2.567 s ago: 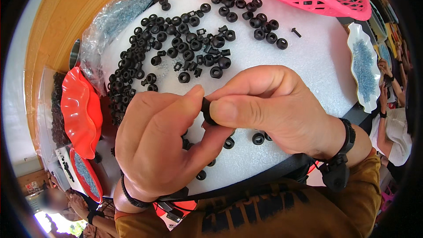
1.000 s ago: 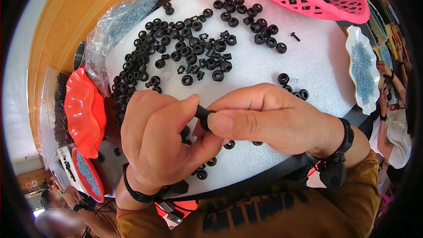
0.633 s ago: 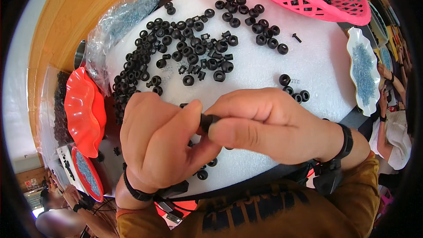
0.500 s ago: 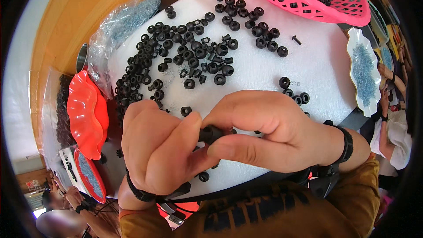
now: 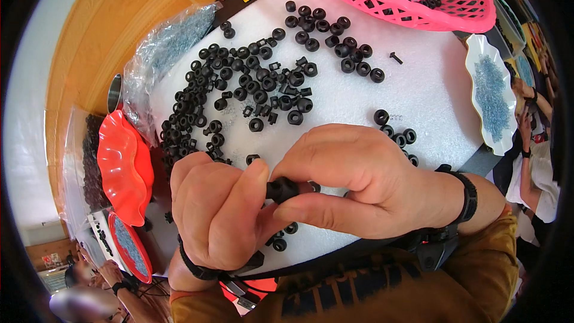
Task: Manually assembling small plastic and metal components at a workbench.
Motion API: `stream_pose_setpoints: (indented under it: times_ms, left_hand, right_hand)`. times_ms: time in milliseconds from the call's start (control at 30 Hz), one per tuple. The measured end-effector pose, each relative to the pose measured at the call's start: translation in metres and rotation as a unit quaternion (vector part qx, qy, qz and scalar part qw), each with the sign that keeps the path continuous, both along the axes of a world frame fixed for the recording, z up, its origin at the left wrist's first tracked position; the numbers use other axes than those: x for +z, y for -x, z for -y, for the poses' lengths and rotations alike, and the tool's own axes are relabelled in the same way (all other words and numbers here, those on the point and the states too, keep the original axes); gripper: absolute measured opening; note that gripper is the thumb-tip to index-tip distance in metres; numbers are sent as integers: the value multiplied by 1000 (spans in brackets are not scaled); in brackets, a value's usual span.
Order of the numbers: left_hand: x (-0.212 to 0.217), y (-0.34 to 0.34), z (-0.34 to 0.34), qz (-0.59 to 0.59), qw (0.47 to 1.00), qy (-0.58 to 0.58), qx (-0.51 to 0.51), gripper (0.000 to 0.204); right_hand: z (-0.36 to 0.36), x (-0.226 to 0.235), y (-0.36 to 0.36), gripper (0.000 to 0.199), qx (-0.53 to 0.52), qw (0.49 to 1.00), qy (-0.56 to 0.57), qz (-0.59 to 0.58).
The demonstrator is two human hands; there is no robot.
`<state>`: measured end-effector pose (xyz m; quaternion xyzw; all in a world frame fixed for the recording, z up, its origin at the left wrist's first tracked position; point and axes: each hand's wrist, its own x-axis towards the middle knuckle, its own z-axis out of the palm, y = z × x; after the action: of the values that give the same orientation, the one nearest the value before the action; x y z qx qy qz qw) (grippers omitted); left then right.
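Between my two hands is a small black plastic cord lock (image 5: 282, 190), a rounded piece held level above the table. My left hand (image 5: 218, 212) grips its left end with thumb and forefinger, the other fingers curled in. On the other side, my right hand (image 5: 353, 185) pinches it between thumb and forefinger. The fingertips partly cover the piece. Just beyond the left thumb lies a loose black cord lock body (image 5: 253, 160). Farther off spreads a large heap of black cord lock parts (image 5: 191, 96), rounded bodies with holes among smaller plungers.
White foam sheeting (image 5: 347, 104) covers the table. A pink basket (image 5: 418, 21) with black parts stands at the far right. Springs fill a white scalloped dish (image 5: 504, 125), a plastic bag (image 5: 161, 48) and a red dish (image 5: 143, 272). Red wavy dishes (image 5: 122, 167) sit left; other people work nearby.
The view has shifted slightly, so the table's contents sit a little differently in the picture. Both hands still hold the cord lock, and more of its rounded body shows between the fingers.
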<state>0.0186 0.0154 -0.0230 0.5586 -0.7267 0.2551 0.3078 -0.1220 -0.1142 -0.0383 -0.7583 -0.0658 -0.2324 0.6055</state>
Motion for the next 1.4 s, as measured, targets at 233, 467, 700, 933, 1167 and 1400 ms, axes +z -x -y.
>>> stream_pose_setpoints:
  times_ms: [233,467,700,933,1167,1400]
  left_hand:
    - [3,3,-7,-17,998,-61,9,43]
    - [0,2,-7,-24,998,-53,2,43]
    - [2,-1,-7,-13,998,-59,-19,42]
    - [3,1,-8,-14,997,-66,-30,39]
    - [6,2,-10,-20,996,-82,-18,42]
    - [6,7,-13,-7,997,-79,12,40]
  right_hand:
    - [-1,1,1,20,-42,996,70,22]
    - [1,0,0,21,-47,995,86,35]
    - [0,-2,0,21,-40,996,70,43]
    - [0,0,2,22,-27,995,95,29]
    - [0,0,1,22,-24,996,77,25]
    - [0,-1,1,17,-6,999,43,12]
